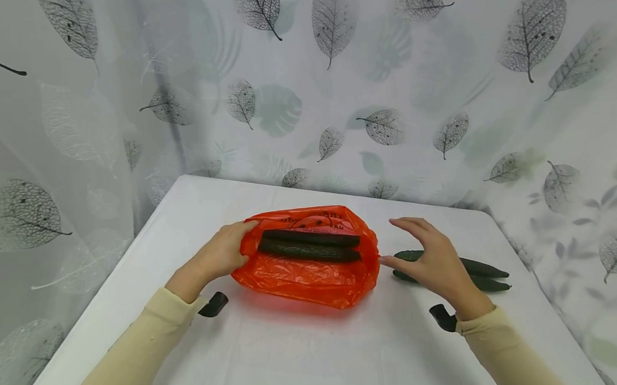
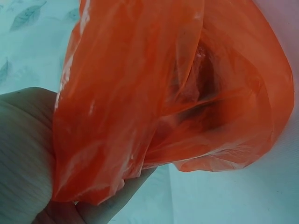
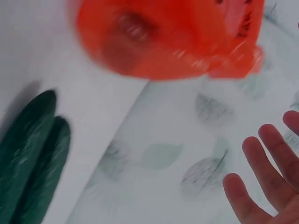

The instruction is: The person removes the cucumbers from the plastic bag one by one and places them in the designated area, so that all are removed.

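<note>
Left hand [image 1: 220,253] is curled at the red bag [image 1: 301,283], whose left edge is gripped; the right hand [image 1: 437,264], fingers spread, nothing held, is poised by its right edge. Two cucumbers [image 1: 310,251] are held inside; two green cucumbers [image 1: 482,267] are laid beside it on the white table [image 1: 294,357].

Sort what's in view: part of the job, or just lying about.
Job:
translucent red plastic bag, in the left hand
two long dark-green cucumbers inside it
two slender green cucumbers outside, probably

Just around:
white rectangular table
white leaf-printed curtain
</note>
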`<act>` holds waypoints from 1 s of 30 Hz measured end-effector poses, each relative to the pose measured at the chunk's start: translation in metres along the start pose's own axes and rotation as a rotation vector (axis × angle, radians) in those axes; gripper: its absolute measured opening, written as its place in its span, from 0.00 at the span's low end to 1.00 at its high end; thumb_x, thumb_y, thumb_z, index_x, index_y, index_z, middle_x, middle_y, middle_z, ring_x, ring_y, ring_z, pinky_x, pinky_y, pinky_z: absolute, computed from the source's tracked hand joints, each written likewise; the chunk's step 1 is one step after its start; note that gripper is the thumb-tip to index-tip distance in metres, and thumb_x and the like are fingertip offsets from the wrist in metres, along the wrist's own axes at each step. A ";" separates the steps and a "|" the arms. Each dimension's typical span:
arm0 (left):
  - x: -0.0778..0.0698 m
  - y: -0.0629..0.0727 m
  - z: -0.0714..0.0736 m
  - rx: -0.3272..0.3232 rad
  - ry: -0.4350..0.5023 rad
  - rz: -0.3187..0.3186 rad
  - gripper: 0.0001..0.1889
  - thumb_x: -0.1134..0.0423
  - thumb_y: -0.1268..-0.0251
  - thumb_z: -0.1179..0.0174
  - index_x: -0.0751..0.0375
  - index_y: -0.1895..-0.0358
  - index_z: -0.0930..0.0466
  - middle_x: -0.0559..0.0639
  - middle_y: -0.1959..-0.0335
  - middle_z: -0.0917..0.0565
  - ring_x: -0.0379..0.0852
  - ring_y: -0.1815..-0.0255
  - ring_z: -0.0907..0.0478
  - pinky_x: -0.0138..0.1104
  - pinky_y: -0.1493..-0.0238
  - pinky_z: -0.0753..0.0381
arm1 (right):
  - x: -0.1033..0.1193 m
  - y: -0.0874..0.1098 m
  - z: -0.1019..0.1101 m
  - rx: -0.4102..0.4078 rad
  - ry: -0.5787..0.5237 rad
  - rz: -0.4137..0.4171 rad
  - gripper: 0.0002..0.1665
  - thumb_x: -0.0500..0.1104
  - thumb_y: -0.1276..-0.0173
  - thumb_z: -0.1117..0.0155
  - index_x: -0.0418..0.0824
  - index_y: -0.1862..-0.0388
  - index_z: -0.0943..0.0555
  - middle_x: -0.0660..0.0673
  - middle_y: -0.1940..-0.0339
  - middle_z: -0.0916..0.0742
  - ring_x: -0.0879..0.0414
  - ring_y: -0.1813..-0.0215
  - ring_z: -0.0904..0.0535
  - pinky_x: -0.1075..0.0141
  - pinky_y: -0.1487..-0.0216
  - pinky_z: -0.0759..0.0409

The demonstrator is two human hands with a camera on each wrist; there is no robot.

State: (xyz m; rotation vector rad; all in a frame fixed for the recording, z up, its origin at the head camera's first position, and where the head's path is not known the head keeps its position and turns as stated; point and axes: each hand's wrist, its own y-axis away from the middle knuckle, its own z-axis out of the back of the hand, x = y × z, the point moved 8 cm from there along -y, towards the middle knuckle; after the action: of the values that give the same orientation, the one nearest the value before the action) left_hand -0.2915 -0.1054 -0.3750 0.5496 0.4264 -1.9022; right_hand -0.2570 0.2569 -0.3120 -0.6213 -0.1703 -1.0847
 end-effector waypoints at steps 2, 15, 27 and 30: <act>0.000 0.000 0.001 0.003 0.004 0.004 0.38 0.78 0.45 0.33 0.73 0.28 0.35 0.67 0.36 0.24 0.64 0.38 0.27 0.55 0.38 0.25 | 0.022 -0.006 -0.003 -0.003 0.005 0.060 0.46 0.58 0.49 0.17 0.47 0.31 0.22 0.48 0.36 0.20 0.48 0.38 0.23 0.43 0.44 0.21; 0.004 -0.002 -0.001 0.013 0.011 0.006 0.38 0.78 0.44 0.34 0.73 0.28 0.35 0.67 0.36 0.24 0.64 0.38 0.27 0.55 0.38 0.25 | 0.106 -0.037 -0.058 0.149 -0.317 0.192 0.48 0.57 0.48 0.17 0.61 0.28 0.27 0.58 0.35 0.21 0.59 0.35 0.26 0.54 0.38 0.22; 0.002 -0.002 -0.002 0.001 0.005 -0.018 0.37 0.79 0.45 0.33 0.74 0.28 0.35 0.67 0.38 0.23 0.63 0.40 0.25 0.54 0.39 0.23 | 0.082 -0.062 -0.109 0.207 -0.770 -0.096 0.36 0.46 0.42 0.19 0.41 0.35 0.21 0.41 0.41 0.16 0.47 0.40 0.19 0.49 0.37 0.23; 0.001 -0.001 -0.001 -0.001 0.013 -0.016 0.37 0.79 0.45 0.34 0.74 0.28 0.35 0.67 0.38 0.23 0.63 0.41 0.25 0.54 0.40 0.23 | 0.076 -0.067 -0.118 0.200 -0.819 -0.152 0.33 0.47 0.41 0.20 0.41 0.37 0.20 0.38 0.42 0.15 0.43 0.40 0.18 0.54 0.42 0.19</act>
State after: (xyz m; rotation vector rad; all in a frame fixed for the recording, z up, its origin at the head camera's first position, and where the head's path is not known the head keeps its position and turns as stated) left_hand -0.2924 -0.1057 -0.3761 0.5594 0.4413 -1.9148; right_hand -0.2983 0.1121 -0.3500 -0.8520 -1.0353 -0.8879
